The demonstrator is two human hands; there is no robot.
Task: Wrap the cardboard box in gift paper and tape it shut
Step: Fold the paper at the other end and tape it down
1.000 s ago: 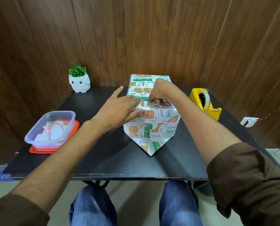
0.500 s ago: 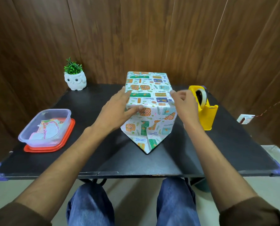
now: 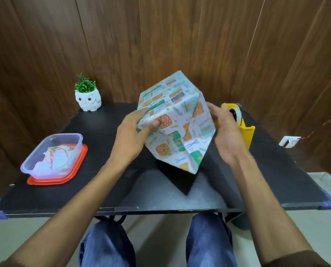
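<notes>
You hold the box (image 3: 172, 120) up between both hands over the middle of the desk (image 3: 95, 189), tilted so that one corner points up and away from you. A dark shadow lies on the desk under it. It is covered in gift paper (image 3: 180, 89) with a pale ground printed with small orange, green and blue parcels, ribbons and scissors. The paper lies smooth and tight over the upper faces, with sharp creases along the edges. On the end facing you the side folds are already turned in, and a loose triangular flap (image 3: 187, 160) hangs down to a point toward the desk, not yet folded up.

Your left hand (image 3: 130, 139) grips the left edge of the box: the thumb (image 3: 154, 124) presses on the near face and the fingers curl round behind the edge. Your right hand (image 3: 228, 139) is open against the right side, its fingers (image 3: 211, 110) nearly straight and lying along the paper.

The yellow tape dispenser (image 3: 245, 132) stands on the desk just behind your right hand. At the left sits a clear plastic tub (image 3: 52, 157) of paper scraps on a red lid (image 3: 77, 170). A white owl pot (image 3: 87, 99) with a small green plant stands at the far left corner
</notes>
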